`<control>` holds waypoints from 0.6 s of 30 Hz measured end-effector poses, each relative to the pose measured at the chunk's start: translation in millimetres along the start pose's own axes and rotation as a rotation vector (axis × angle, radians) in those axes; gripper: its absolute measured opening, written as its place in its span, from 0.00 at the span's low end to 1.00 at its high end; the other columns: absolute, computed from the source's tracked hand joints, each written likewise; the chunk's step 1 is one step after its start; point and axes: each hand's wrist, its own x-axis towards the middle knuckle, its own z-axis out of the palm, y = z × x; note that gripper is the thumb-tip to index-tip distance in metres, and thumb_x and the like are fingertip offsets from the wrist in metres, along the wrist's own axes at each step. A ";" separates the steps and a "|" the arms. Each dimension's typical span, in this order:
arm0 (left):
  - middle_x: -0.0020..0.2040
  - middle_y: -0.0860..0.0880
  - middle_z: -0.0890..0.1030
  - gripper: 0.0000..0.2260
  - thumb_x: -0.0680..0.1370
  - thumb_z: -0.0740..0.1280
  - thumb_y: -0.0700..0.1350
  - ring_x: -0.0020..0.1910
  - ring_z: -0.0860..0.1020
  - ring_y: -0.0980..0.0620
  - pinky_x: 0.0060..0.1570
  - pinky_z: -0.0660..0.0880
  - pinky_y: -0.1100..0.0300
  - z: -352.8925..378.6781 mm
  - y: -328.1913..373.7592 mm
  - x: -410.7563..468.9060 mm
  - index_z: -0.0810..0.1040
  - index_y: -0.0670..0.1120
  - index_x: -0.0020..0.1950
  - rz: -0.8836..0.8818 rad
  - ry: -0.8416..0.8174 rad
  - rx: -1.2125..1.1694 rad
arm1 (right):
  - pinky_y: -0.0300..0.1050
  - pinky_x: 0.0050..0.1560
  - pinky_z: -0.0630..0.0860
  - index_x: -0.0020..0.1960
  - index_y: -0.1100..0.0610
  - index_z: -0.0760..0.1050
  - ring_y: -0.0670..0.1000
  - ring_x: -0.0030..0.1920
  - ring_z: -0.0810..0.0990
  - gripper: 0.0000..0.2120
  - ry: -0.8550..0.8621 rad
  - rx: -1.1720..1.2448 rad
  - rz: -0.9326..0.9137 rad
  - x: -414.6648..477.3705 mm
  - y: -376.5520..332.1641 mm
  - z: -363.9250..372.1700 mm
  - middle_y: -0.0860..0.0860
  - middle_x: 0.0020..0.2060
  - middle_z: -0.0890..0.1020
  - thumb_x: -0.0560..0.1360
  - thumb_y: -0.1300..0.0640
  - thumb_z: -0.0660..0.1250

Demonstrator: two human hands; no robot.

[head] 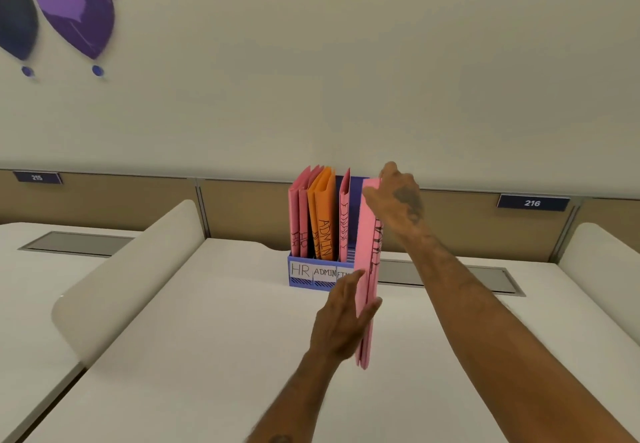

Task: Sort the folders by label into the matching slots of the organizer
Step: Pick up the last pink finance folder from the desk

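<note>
A blue organizer (pixel 301 285) stands at the back of the white desk, its front labelled HR, ADMIN and a third partly hidden label. Pink HR folders (pixel 298 220) fill the left slot, orange ADMIN folders (pixel 323 224) the middle one, and one pink folder (pixel 344 220) stands in the third slot. I hold another pink folder (pixel 366 269) upright in front of the organizer's right side. My right hand (pixel 394 196) pinches its top edge. My left hand (pixel 341 321) grips its lower part, thumb on the near face. Its handwritten label is unreadable.
The white desk (pixel 225 356) stretches toward me. A rounded beige divider (pixel 131 269) rises at the left, another at the far right (pixel 602 262). Grey cable hatches (pixel 450 278) sit by the back panel, which carries number plates 215 and 216.
</note>
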 end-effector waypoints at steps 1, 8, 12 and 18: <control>0.77 0.53 0.61 0.35 0.75 0.50 0.71 0.72 0.66 0.54 0.63 0.74 0.47 -5.1 -3.0 8.2 0.53 0.57 0.78 0.012 0.002 -0.010 | 0.43 0.35 0.73 0.56 0.57 0.67 0.51 0.35 0.76 0.14 0.013 -0.001 -0.017 7.4 -2.5 -0.9 0.54 0.43 0.80 0.78 0.49 0.64; 0.77 0.49 0.61 0.31 0.79 0.56 0.66 0.75 0.62 0.49 0.69 0.69 0.42 -39.4 -51.9 102.0 0.55 0.53 0.78 -0.004 0.139 0.085 | 0.43 0.36 0.72 0.54 0.57 0.67 0.52 0.34 0.76 0.13 0.117 -0.038 -0.106 54.9 -16.1 4.2 0.51 0.39 0.75 0.77 0.50 0.64; 0.80 0.43 0.54 0.35 0.79 0.59 0.63 0.79 0.53 0.43 0.75 0.57 0.42 -66.6 -77.6 161.0 0.51 0.50 0.80 0.020 0.105 0.302 | 0.42 0.36 0.71 0.55 0.59 0.68 0.53 0.35 0.75 0.13 0.201 -0.053 -0.129 82.1 -19.2 12.7 0.51 0.39 0.74 0.77 0.52 0.64; 0.78 0.43 0.58 0.32 0.77 0.67 0.56 0.79 0.51 0.43 0.76 0.55 0.40 -89.4 -101.5 228.2 0.59 0.49 0.76 0.080 0.066 0.440 | 0.40 0.37 0.71 0.56 0.61 0.68 0.52 0.33 0.74 0.13 0.320 -0.014 -0.169 116.9 -14.5 40.9 0.55 0.42 0.81 0.77 0.53 0.63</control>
